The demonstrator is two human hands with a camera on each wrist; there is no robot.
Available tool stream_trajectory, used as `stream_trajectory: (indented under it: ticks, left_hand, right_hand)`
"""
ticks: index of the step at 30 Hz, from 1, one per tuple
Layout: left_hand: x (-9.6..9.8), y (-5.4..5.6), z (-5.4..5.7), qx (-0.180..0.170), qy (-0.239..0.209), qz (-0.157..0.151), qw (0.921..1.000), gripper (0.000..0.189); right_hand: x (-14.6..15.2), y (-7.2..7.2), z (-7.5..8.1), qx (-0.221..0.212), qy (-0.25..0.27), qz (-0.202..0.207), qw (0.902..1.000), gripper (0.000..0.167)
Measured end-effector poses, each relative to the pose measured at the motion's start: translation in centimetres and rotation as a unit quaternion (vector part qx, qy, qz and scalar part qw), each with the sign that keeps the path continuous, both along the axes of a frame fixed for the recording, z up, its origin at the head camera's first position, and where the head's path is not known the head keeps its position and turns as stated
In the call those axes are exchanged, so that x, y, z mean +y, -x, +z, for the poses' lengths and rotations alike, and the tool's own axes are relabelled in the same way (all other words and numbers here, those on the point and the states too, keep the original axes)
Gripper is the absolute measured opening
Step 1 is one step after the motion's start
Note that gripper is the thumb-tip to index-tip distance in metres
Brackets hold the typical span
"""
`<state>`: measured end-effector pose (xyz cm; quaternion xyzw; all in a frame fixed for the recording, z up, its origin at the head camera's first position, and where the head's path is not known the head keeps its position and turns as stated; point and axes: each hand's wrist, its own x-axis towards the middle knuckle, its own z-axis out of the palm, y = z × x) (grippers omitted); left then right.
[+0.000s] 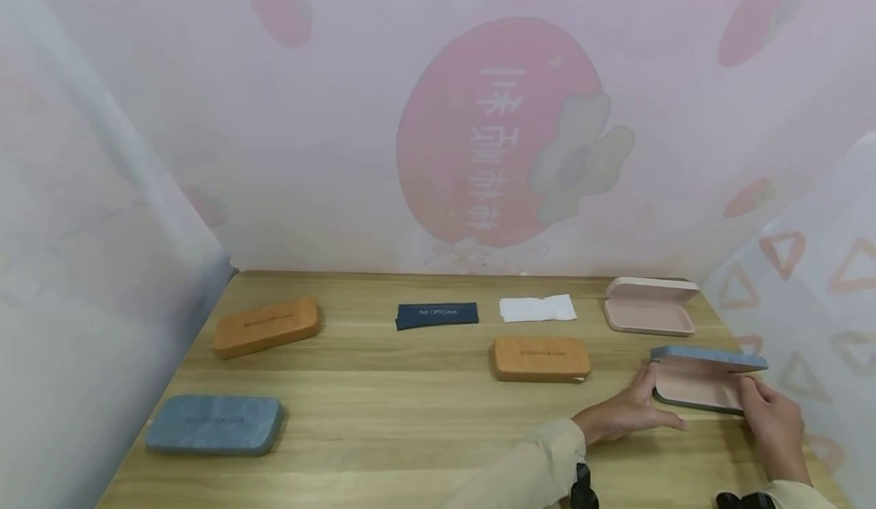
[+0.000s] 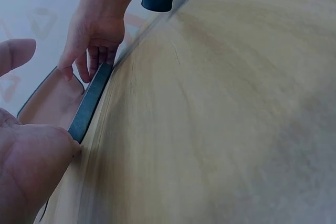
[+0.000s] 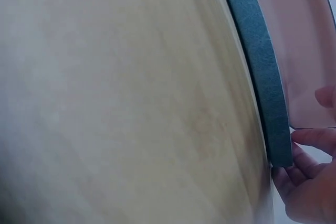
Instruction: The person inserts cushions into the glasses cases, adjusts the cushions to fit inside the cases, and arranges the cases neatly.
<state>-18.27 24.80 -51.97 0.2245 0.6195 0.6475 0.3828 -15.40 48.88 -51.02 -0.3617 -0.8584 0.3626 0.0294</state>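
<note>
A blue glasses case lies at the table's right side, its lid raised and its pale pink lining showing. My left hand touches the case's left end with its fingers, while the thumb sticks out away from it. At the opposite end, my right hand grips the corner, fingers curled round the outside and thumb over the lined inside. The wrist views show the case's blue-green front wall low along the tabletop. Part of its right end is hidden behind the right hand.
Behind the blue case sits another open case, lined in pink. Orange closed cases and a blue closed case lie further left. A dark cloth and a white cloth lie at the back, near the wall.
</note>
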Motion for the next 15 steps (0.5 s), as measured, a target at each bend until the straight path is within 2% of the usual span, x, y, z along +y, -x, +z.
stream_trajectory:
  ticks: [8, 12, 15]
  left_hand:
    - [-0.51, -0.11, -0.11, 0.005, -0.013, 0.007, 0.9999, 0.093]
    - [-0.73, -0.23, -0.1, -0.009, -0.028, -0.001, 0.9996, 0.086]
    - [-0.86, -0.34, 0.1, -0.009, -0.033, 0.003, 0.9994, 0.072]
  right_hand:
    - [0.06, -0.11, -0.14, -0.009, 0.006, 0.011, 0.9999, 0.068]
    - [0.2, -0.44, 0.05, -0.012, 0.009, 0.025, 0.9996, 0.068]
    - [0.24, -0.87, 0.19, -0.009, -0.001, 0.033, 0.9994, 0.063]
